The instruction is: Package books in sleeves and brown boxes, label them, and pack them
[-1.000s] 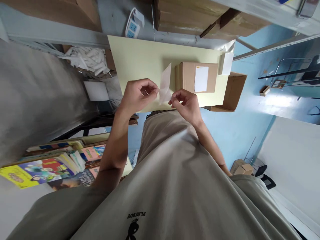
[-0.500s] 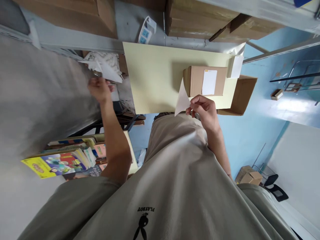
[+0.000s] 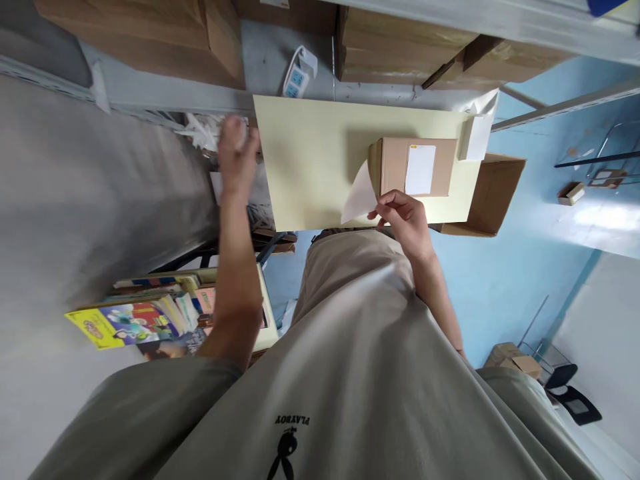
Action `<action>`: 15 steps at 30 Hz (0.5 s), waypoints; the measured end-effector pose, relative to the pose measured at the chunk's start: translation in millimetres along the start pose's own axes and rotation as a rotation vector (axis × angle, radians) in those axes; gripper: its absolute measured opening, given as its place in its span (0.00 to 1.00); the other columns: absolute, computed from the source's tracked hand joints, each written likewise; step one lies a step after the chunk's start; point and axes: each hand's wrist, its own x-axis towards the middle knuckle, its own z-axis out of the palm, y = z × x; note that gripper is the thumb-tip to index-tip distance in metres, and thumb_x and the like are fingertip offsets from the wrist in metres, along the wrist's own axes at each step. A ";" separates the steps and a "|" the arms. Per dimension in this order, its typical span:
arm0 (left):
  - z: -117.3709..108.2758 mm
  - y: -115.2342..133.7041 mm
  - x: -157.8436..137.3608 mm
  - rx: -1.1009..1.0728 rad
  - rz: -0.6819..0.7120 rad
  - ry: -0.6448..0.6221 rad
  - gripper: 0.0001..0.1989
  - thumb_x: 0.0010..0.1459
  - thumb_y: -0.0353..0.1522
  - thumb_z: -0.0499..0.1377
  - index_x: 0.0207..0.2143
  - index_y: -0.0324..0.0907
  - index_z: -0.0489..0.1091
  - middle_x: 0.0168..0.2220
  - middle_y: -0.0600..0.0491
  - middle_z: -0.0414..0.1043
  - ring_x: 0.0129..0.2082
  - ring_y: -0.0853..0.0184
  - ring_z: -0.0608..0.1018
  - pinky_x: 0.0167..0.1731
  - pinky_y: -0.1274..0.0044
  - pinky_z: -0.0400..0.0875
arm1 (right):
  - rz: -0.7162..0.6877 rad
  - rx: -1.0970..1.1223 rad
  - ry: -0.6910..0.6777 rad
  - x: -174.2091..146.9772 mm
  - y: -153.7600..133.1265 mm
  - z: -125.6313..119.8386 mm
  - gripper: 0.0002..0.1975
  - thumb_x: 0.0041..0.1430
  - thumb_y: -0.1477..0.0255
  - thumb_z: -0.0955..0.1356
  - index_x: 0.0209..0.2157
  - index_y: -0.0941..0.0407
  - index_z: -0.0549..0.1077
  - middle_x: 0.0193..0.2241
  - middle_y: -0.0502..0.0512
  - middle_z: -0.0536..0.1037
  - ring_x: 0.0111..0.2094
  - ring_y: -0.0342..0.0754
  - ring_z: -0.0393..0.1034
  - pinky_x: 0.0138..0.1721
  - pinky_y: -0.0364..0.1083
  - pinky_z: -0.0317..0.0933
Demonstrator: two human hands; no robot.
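My right hand [image 3: 404, 220] pinches a corner of a small white paper sheet [image 3: 360, 195] between thumb and fingers, over the table's near edge. Just beyond it a closed cardboard box [image 3: 390, 167] with a white label [image 3: 420, 170] lies on the pale yellow tabletop [image 3: 310, 167]. My left hand [image 3: 237, 157], somewhat blurred, is raised past the table's left edge, with its fingers apart and nothing seen in them. Below and behind it is a heap of white scraps [image 3: 203, 132], partly hidden by the hand.
At the table's far right stands a small white box [image 3: 475, 138]; an open cardboard box [image 3: 497, 193] sits lower beside it. A power strip [image 3: 297, 77] and large cartons [image 3: 395, 47] are at the back. Books [image 3: 145, 317] stand on a lower surface at left.
My left hand has moved right, toward the table, and its fingers have spread; the white piece that was beside it no longer shows there. My right hand still holds the sheet, shifted slightly left.
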 end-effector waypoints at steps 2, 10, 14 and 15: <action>61.4 64.5 -27.6 -0.236 0.021 0.065 0.55 0.54 0.80 0.66 0.67 0.52 0.69 0.68 0.53 0.79 0.68 0.62 0.82 0.76 0.61 0.73 | -0.038 -0.045 0.051 6.2 8.0 -7.5 0.19 0.67 0.50 0.80 0.36 0.50 0.80 0.37 0.51 0.82 0.41 0.50 0.81 0.37 0.47 0.75; 162.1 222.6 -110.9 -0.203 0.190 -0.189 0.25 0.70 0.54 0.76 0.55 0.50 0.75 0.67 0.41 0.84 0.71 0.49 0.84 0.72 0.54 0.81 | -0.093 -0.027 0.088 23.3 22.4 -46.4 0.18 0.69 0.50 0.79 0.36 0.50 0.80 0.47 0.55 0.85 0.54 0.55 0.81 0.52 0.53 0.78; 178.6 222.6 -104.9 -0.196 0.172 -0.184 0.24 0.71 0.52 0.75 0.55 0.49 0.74 0.64 0.41 0.86 0.67 0.51 0.87 0.69 0.56 0.84 | -0.075 0.007 0.047 30.2 21.6 -67.1 0.21 0.69 0.48 0.79 0.35 0.50 0.80 0.49 0.55 0.85 0.55 0.55 0.80 0.55 0.54 0.78; 183.4 222.2 -103.1 -0.201 0.158 -0.188 0.24 0.71 0.53 0.75 0.55 0.49 0.73 0.62 0.41 0.86 0.66 0.52 0.88 0.68 0.56 0.84 | -0.070 0.020 0.038 31.7 21.3 -72.2 0.21 0.68 0.47 0.80 0.35 0.50 0.80 0.48 0.55 0.85 0.55 0.55 0.80 0.56 0.54 0.78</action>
